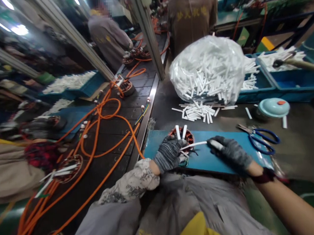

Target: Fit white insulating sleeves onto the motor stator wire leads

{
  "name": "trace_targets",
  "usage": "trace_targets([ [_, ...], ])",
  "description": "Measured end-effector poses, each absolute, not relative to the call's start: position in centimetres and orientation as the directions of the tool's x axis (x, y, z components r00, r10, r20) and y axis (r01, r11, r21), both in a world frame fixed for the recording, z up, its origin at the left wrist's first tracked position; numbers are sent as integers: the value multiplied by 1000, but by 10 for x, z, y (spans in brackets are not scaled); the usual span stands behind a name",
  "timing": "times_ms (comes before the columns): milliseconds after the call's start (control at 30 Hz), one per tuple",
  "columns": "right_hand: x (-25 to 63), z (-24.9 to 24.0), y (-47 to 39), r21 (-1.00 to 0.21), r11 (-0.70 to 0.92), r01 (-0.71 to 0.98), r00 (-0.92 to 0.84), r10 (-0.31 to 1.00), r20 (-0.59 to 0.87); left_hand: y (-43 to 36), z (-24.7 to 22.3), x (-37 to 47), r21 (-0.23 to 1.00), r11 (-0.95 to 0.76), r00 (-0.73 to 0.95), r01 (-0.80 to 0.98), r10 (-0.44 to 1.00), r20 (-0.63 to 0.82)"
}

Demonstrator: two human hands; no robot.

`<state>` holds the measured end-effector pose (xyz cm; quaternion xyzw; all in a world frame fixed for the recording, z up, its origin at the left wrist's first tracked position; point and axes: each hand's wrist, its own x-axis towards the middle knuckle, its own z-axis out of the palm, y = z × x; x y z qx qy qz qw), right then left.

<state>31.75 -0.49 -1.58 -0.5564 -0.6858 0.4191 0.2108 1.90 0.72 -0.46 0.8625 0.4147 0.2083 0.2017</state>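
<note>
My left hand (168, 154), in a grey knit glove, is closed around the near left side of a motor stator (189, 137) with copper windings. Two thick white sleeves (177, 132) stand up from the stator's far side. A thin white-covered lead (196, 144) runs out of it to the right. At the lead's far end is my right hand (231, 151), gloved too, with its fingers closed on a short white sleeve (216, 145). Whether the lead enters that sleeve is not clear. The stator rests on a blue mat (225, 159).
Blue-handled scissors (262, 140) lie to the right of the mat. Beyond are loose white sleeves (198, 111), a plastic bag full of them (209, 69), blue bins (289, 86) and a light-blue lidded container (273, 108). Orange cables (114, 114) cross the conveyor (121, 144) on the left; co-workers stand nearby.
</note>
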Motion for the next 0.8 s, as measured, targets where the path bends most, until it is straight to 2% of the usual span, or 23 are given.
trace_targets([
  [67, 324, -25, -10, -803, 64, 593, -296, 944, -143, 3, 13, 0, 683, -399, 434, 612, 891, 133],
  [133, 326, -31, -13, -804, 59, 591, -276, 952, -133, -6, 34, -26, 833, -161, 283, 529, 959, 6],
  [167, 326, -33, -14, -806, 44, 590, -266, 954, -142, -13, 43, -41, 872, -41, 206, 487, 976, -69],
  [233, 325, -34, -15, -810, 12, 586, -251, 953, -168, -29, 56, -72, 872, 153, 17, 464, 983, -182],
  [333, 323, -34, -13, -813, -45, 580, -224, 951, -212, -57, 58, -119, 740, 349, -292, 575, 932, -213],
  [433, 321, -31, -11, -816, -78, 572, -214, 947, -240, -76, 46, -158, 432, 525, -507, 733, 846, -167],
  [500, 321, -31, -11, -824, -76, 562, -221, 946, -238, -82, 39, -177, 205, 611, -600, 765, 791, -119],
  [633, 326, -37, -15, -852, -11, 524, -272, 945, -180, -77, 44, -204, -122, 619, -627, 776, 778, -39],
  [700, 328, -40, -20, -856, -6, 517, -274, 946, -172, -67, 57, -209, -240, 589, -612, 772, 790, -32],
  [733, 327, -42, -22, -855, -14, 519, -264, 948, -176, -58, 66, -208, -266, 580, -608, 770, 793, -31],
  [800, 324, -44, -28, -844, -23, 535, -230, 958, -172, -32, 83, -195, -177, 520, -529, 835, 848, -4],
])
